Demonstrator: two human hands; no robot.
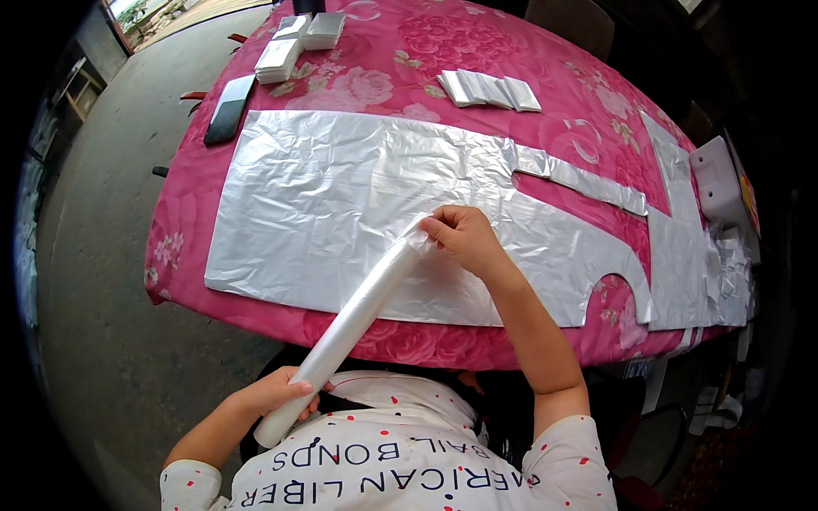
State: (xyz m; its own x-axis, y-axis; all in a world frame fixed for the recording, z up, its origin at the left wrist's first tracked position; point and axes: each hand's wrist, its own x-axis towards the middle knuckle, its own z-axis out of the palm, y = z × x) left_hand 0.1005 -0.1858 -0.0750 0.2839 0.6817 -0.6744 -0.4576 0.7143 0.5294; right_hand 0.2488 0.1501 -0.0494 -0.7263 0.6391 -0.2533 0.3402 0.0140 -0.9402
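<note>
roll of pale film (pixel 348 322) slants across the near edge of the pink tablecloth (pixel 375 88), its far end over the flat silvery sheet (pixel 298 196). i see the left hand (pixel 279 392) wrapped round its near end, right hand (pixel 465 241) pinching the far tip. farther out: phone (pixel 228 111) at left, stacked packets (pixel 279 60) beyond, fanned packets (pixel 492 89) to their right.

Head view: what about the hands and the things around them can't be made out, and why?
In the head view:
- Left hand: palm hidden by the rolled plastic film.
- The film's upper end: partly covered by the right hand.
- Dark object: cut off by the top edge.
- Crumpled plastic pile: pieces too small and shadowed to count.
</note>
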